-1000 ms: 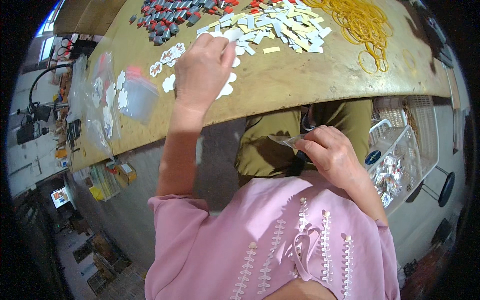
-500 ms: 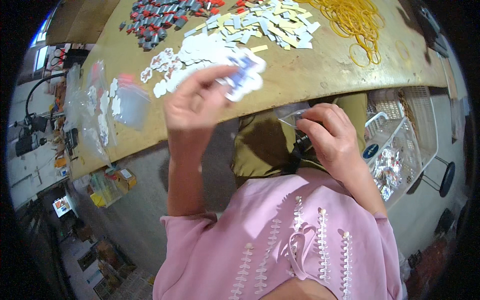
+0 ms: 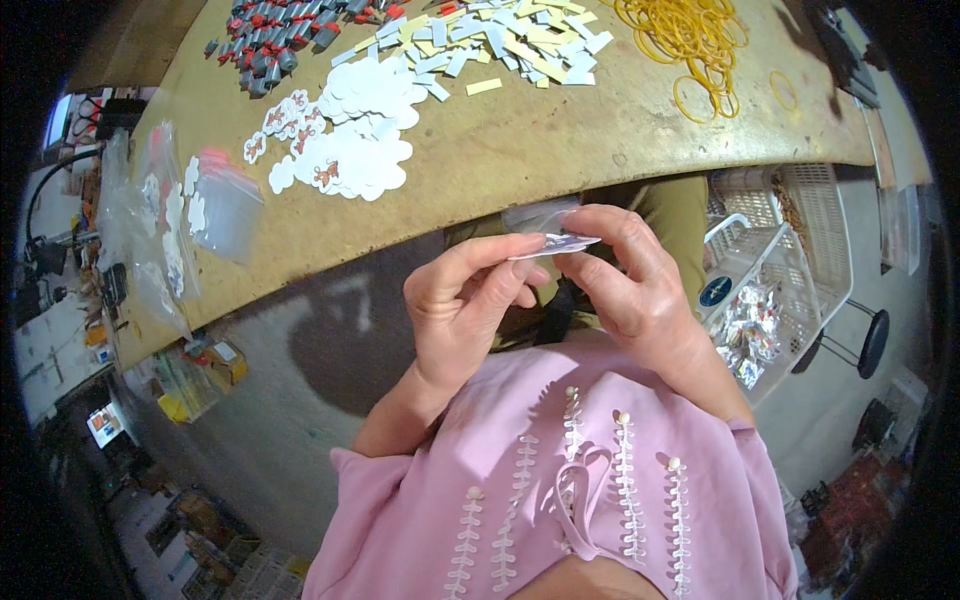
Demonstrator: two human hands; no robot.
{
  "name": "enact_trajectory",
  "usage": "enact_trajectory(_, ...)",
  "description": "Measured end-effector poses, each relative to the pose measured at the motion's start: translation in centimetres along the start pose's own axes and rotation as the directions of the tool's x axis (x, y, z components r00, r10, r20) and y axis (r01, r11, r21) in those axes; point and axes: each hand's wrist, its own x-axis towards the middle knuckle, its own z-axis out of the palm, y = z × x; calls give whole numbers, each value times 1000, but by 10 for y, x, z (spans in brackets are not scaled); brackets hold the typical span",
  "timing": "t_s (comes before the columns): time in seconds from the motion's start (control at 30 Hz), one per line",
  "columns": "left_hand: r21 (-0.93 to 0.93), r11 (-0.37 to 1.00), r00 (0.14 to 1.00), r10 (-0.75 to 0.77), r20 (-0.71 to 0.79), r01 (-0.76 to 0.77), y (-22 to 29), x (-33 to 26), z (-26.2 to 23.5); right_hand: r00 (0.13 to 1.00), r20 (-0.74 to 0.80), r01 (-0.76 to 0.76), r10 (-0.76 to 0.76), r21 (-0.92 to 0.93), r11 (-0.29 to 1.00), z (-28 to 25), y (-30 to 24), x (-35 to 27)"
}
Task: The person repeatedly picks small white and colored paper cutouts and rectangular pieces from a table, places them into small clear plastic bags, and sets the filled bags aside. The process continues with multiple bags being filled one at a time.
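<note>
Close together over my lap, my left hand (image 3: 465, 300) and my right hand (image 3: 635, 275) meet at a white die-cut card (image 3: 560, 243) with a blue-purple print, seen nearly edge-on. Left thumb and fingers pinch the card's near side. A clear plastic bag (image 3: 535, 215) stretches out behind it from my right fingers, which also reach the card's other end. Whether the card is inside the bag's mouth I cannot tell. White cloud-shaped cards (image 3: 370, 95) lie piled on the table, some showing a brown figure.
On the table (image 3: 520, 130) lie small grey-and-red cylinders (image 3: 265, 60), pale yellow and white strips (image 3: 500, 40) and yellow rubber bands (image 3: 690, 45). Clear bags (image 3: 228, 205) rest by its left edge. White plastic baskets (image 3: 815, 255), one with shiny packets (image 3: 748, 335), stand at my right.
My left hand has brought the card from above the table down and right to my right hand. The right hand, holding the bag, has shifted slightly left.
</note>
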Motion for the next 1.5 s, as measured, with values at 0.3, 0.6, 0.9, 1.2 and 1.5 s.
enact_trajectory(0.3, 563, 807, 984, 164, 75, -177, 13, 1, -10, 996, 86, 19, -26, 84, 996, 1, -5, -3)
enact_trajectory(0.6, 125, 991, 998, -53, -41, 58, 3, -6, -11, 999, 39, 21, -24, 70, 997, 1, -6, 5)
enact_trajectory(0.9, 838, 381, 918, 101, 383, -391, 41, 1, -31, 978, 207, 11, -34, 112, 994, 2, -9, 3)
enact_trajectory(1.2, 792, 485, 920, 74, 384, -370, 28, 15, -32, 979, 201, 10, -38, 135, 991, 6, -10, 1)
enact_trajectory(1.5, 613, 599, 841, 217, 495, -515, 2, 12, -44, 987, 152, 28, -49, 135, 990, 6, -11, 5)
